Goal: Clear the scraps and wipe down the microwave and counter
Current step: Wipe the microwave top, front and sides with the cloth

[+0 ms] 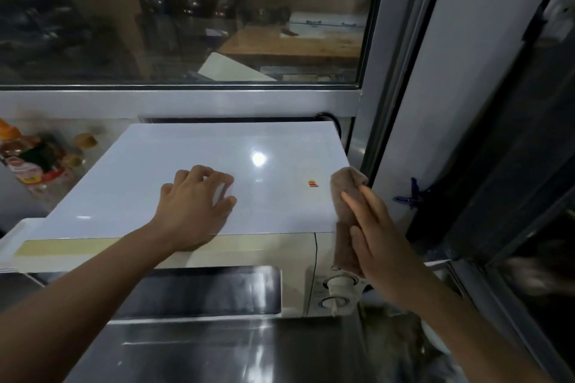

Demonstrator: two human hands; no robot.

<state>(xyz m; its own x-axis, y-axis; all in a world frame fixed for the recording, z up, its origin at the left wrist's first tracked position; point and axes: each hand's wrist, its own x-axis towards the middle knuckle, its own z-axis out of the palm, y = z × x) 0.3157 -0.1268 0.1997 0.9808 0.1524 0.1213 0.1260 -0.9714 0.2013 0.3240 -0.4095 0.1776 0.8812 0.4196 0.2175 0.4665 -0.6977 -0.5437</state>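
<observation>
1. Head view: one white microwave (217, 258), dark door window facing the viewer, standing on one steel counter (193, 351).
2. One white board (193, 158) lies flat on the microwave's top, bearing one small orange sticker (313, 183).
3. Two control dials (339, 281) at the microwave's right front.
4. One left hand (194, 205), palm down on the board, fingers loosely spread and bent.
5. One right hand (376, 236), fingers straight and together, pressing one brown cloth (347, 214) against the microwave's right front corner.
6. Blurred bottles (34, 162) at left, perhaps three.
</observation>
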